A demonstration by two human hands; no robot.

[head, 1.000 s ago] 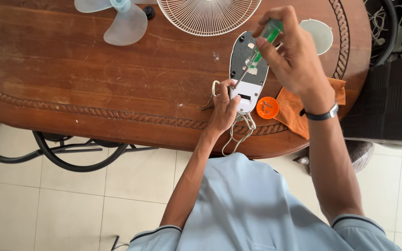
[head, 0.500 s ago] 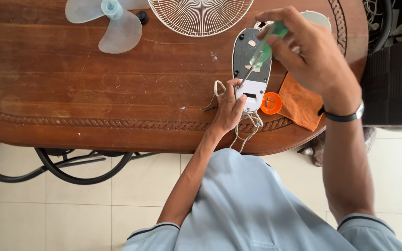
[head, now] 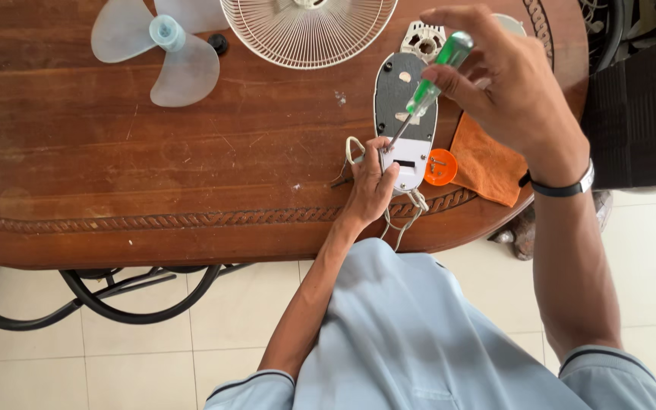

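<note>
while the right hand (head: 514, 91) is closed in a grip around the green translucent handle of a screwdriver (head: 427, 91), its metal shaft slants down to the pale lower end of the oval grey and white fan base plate (head: 405, 125). the plate lies at centre right of the frame, near the front edge of the dark brown wooden table (head: 153, 167). the left hand (head: 370, 186) is clenched on that lower end, fingers just beside the tip.

risk, as judged: the tip could slip off its seat and strike the left fingers, given their closeness and the slanted shaft. the small round orange dish (head: 440, 167) with loose screws sits close to the table edge, touching the orange cloth (head: 491, 163); a nudge could spill it.

plate condition: grey upper part, white lower part with a dark slot; white cord (head: 404, 220) hangs off the edge below.
</note>
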